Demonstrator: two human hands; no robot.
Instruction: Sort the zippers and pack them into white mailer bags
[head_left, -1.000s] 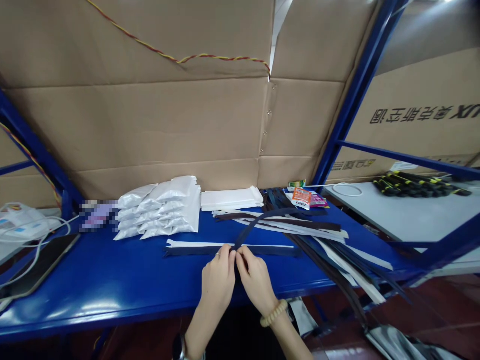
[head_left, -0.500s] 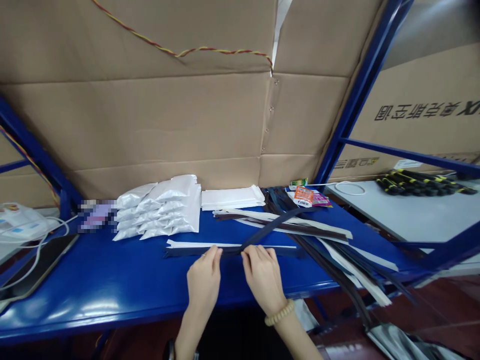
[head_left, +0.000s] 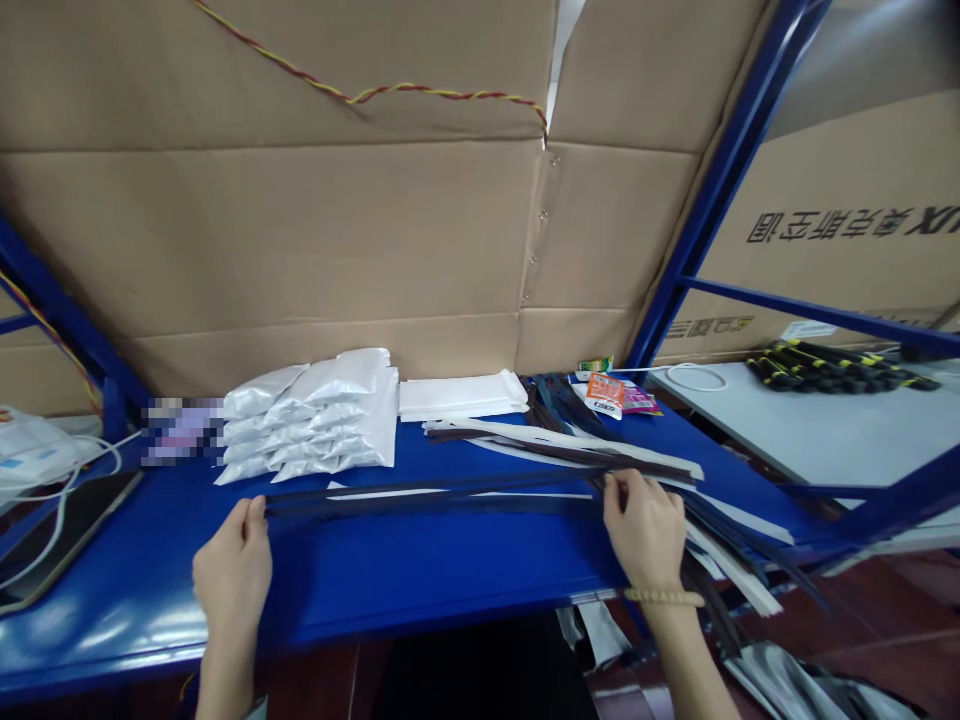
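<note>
A long dark navy zipper (head_left: 315,506) is stretched sideways between my two hands, just above the blue table. My left hand (head_left: 234,560) pinches its left end. At the other end, my right hand (head_left: 645,525), with a beaded bracelet at the wrist, has its fingers closed on the zipper. Behind the dark strip a white zipper (head_left: 525,494) lies flat, partly covered by it. Beyond and beside my right hand is a loose pile of white, brown and navy zippers (head_left: 667,463), some hanging over the table's front edge.
Stacked white packets (head_left: 330,410) stand at the back left, beside flat white packages (head_left: 461,396). Small snack packets (head_left: 604,393) lie at the back right. A phone-like dark slab (head_left: 67,535) and white cables are at the left. Blue frame posts (head_left: 720,200) border the table (head_left: 420,570).
My hands have moved far apart, left and right, from close together at the middle. The dark zipper, folded across itself before, is now drawn out straight between them.
</note>
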